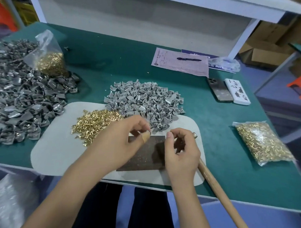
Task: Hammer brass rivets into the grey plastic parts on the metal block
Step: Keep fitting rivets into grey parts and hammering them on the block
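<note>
Near edge, centre: metal block [145, 154] on a pale mat [57, 152].
Left hand [120, 140]: fingertips pinched over the block; held item too small to tell.
Right hand [181, 150]: fingers curled, grip unclear.
Rivets [95, 123]: loose pile, left.
Grey parts [143, 99]: heap beyond.
Hammer [217, 185]: right.

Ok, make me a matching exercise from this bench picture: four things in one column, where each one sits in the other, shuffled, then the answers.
Things
1. pen
2. hammer
3. loose rivets
4. phone

Places
A. on the pale mat, left of the metal block
B. on the pink form
C. beside the white box, face down
D. handle running off the table's near edge, by the right hand

Pairs: 1-B, 2-D, 3-A, 4-C
</note>
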